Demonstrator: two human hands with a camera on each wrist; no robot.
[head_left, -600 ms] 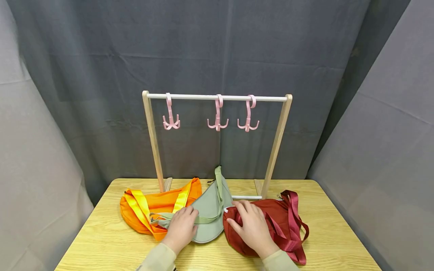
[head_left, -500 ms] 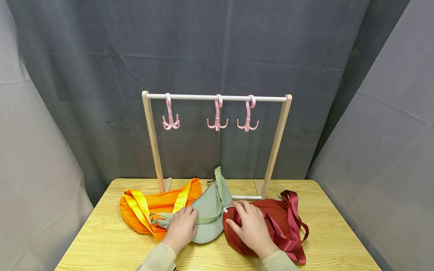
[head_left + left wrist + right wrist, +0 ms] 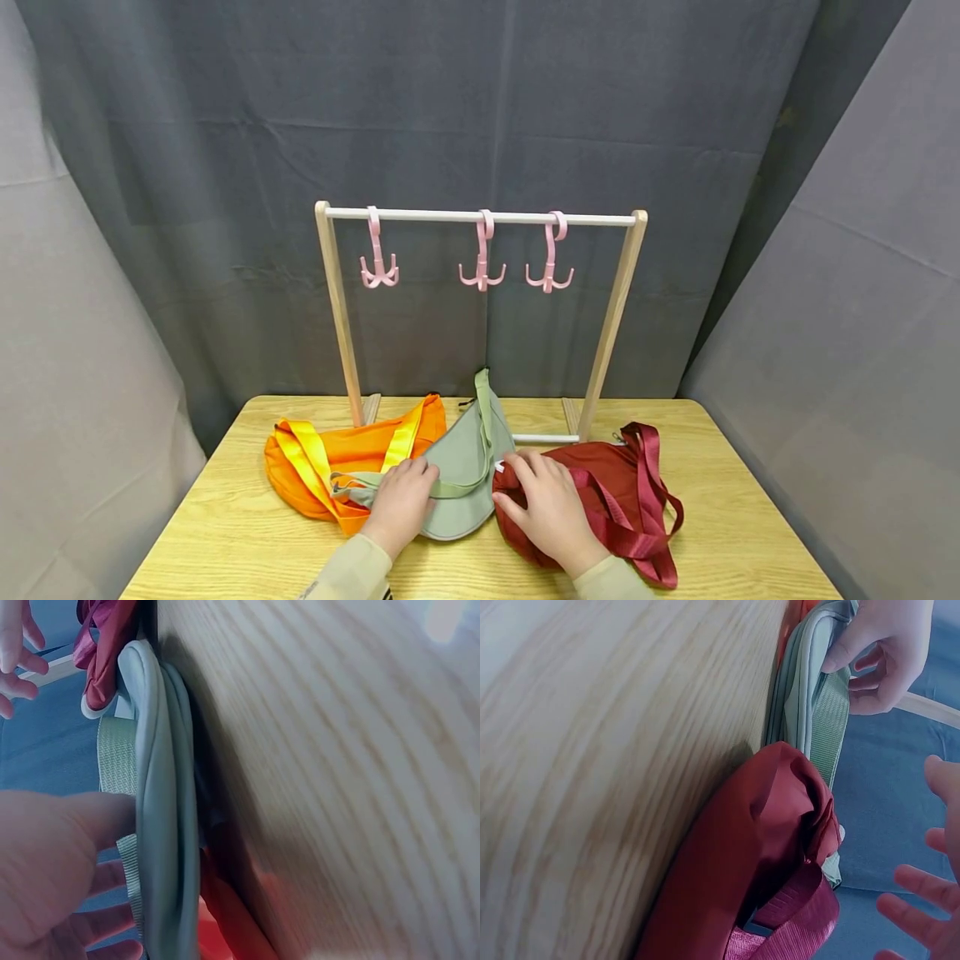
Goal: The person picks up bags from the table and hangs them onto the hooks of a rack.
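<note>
Touching the green bag (image 3: 454, 457) is the left hand (image 3: 401, 502), the right hand (image 3: 549, 510) nearby.

Before me on the counter (image 3: 225, 533), left bag (image 3: 351, 450), middle bag (image 3: 455, 457), right bag (image 3: 600, 461) across the lower frame, rack (image 3: 612, 325) behind at centre, hooks (image 3: 482, 279) on its rail (image 3: 420, 215).

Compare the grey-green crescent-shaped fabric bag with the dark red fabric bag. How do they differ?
The grey-green crescent-shaped fabric bag looks flat; the dark red fabric bag looks rounder and bulkier.
The green bag overlaps the orange fabric bag; the red bag lies apart from it.
The left hand touches the green bag; the right hand hovers over the red bag.
Both have webbing straps.
</note>
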